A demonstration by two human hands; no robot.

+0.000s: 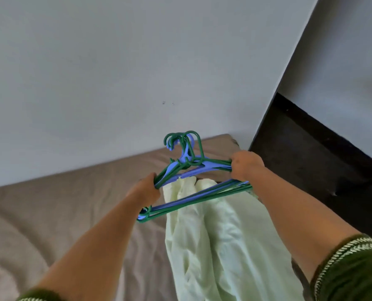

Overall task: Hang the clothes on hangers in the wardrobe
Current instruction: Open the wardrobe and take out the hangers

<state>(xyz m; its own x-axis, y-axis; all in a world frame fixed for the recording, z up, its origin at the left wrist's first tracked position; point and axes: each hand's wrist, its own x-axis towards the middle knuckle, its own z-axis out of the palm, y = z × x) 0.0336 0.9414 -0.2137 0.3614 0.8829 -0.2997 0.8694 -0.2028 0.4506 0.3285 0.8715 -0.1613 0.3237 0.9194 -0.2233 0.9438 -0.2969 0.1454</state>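
A bunch of several green and blue plastic hangers (193, 168) is held flat above the bed, hooks pointing away toward the wall. My left hand (147, 187) grips the left shoulder of the bunch. My right hand (246, 166) grips the right shoulder. Under the hangers a pale green garment (215, 242) lies stretched out on the bed, running from below the hangers down to the bottom edge of the view. No wardrobe is in view.
The bed is covered with a wrinkled taupe sheet (61, 213). A plain grey-white wall (115, 72) rises behind it. At the right, a dark floor strip (311, 159) lies beside the bed's corner, with another pale wall beyond.
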